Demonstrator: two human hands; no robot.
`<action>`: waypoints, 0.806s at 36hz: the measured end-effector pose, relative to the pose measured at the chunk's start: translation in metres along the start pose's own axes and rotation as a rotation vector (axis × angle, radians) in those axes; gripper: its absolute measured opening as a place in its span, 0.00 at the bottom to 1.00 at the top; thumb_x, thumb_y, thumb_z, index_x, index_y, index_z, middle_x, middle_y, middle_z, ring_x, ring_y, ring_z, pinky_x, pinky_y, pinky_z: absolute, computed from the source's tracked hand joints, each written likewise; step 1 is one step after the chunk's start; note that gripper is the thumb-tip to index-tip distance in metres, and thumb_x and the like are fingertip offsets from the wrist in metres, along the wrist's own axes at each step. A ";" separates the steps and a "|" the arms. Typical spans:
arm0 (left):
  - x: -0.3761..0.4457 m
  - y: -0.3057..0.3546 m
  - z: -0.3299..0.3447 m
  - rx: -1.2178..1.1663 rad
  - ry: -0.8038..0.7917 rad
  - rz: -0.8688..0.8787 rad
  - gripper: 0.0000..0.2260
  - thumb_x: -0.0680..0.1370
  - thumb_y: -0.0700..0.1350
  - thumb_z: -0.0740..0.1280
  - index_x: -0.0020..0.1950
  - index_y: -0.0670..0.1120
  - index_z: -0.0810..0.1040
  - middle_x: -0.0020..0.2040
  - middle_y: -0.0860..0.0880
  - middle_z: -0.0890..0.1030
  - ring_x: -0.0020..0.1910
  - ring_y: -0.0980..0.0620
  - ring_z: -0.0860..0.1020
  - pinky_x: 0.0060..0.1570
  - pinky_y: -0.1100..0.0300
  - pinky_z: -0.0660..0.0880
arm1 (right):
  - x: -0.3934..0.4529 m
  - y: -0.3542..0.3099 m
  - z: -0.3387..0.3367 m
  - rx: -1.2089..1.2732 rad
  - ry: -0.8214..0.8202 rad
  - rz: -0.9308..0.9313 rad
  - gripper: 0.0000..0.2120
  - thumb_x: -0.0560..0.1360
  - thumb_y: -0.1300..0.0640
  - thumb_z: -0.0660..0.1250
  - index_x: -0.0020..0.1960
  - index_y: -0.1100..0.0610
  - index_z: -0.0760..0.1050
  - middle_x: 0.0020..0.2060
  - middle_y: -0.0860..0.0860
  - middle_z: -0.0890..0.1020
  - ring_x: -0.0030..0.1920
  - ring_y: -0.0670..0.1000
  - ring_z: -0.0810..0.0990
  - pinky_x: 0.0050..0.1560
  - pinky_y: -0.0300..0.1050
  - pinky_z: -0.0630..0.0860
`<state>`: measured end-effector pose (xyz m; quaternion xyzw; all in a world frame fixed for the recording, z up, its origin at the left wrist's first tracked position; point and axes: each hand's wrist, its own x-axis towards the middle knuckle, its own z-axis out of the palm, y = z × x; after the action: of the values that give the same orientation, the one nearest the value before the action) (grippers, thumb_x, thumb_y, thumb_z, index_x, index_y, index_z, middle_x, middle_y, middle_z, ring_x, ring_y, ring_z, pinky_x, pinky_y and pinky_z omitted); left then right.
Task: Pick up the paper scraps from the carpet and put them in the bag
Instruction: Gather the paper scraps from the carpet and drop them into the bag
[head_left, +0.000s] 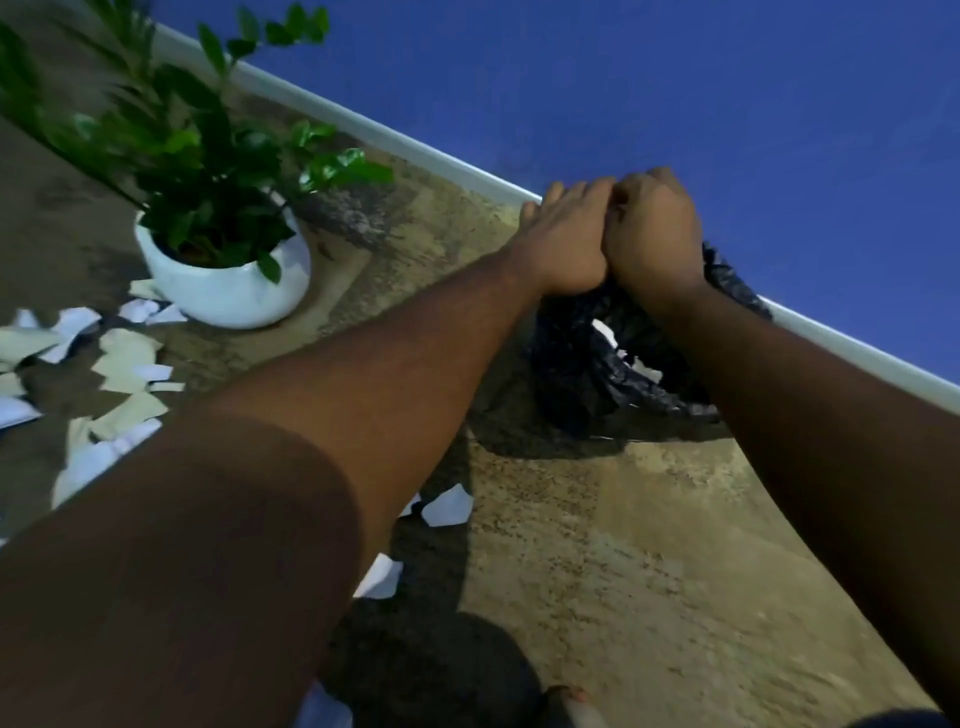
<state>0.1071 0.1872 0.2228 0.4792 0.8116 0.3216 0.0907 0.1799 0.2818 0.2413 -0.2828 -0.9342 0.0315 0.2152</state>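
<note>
Both arms reach forward over a worn tan carpet (597, 545) toward a blue wall (675, 93). The right hand (652, 236) is curled tight, gripping the top edge of a black bag (576, 364) that sits by the white skirting board (415, 145). The left hand (563, 241) presses against the right at the bag's mouth, fingers fairly straight; whether it holds anything cannot be told. White paper scraps (124, 358) lie scattered at left beside a potted plant (223, 270), with a few showing inside the bag.
</note>
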 end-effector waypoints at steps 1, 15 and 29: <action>-0.005 -0.009 -0.006 0.016 0.013 -0.024 0.25 0.73 0.44 0.62 0.70 0.49 0.65 0.68 0.47 0.71 0.69 0.43 0.65 0.62 0.46 0.64 | 0.000 -0.011 0.006 0.000 0.021 -0.052 0.10 0.75 0.62 0.57 0.45 0.64 0.77 0.47 0.62 0.77 0.48 0.62 0.75 0.42 0.50 0.67; -0.162 -0.144 -0.031 0.294 -0.220 -0.340 0.28 0.74 0.53 0.69 0.69 0.42 0.66 0.68 0.39 0.68 0.69 0.38 0.65 0.65 0.51 0.61 | -0.086 -0.134 0.103 0.111 -0.657 -0.537 0.18 0.75 0.56 0.66 0.64 0.56 0.71 0.56 0.58 0.77 0.54 0.59 0.78 0.52 0.48 0.74; -0.326 -0.169 0.094 0.342 -0.530 -0.511 0.59 0.49 0.82 0.61 0.75 0.58 0.54 0.77 0.47 0.51 0.75 0.38 0.52 0.64 0.33 0.68 | -0.256 -0.094 0.172 -0.130 -1.183 -0.275 0.48 0.68 0.39 0.74 0.77 0.39 0.48 0.78 0.56 0.47 0.75 0.71 0.48 0.67 0.67 0.68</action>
<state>0.1992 -0.1013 -0.0054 0.3366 0.8949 0.0145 0.2926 0.2508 0.0749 0.0046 -0.1068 -0.9233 0.0980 -0.3557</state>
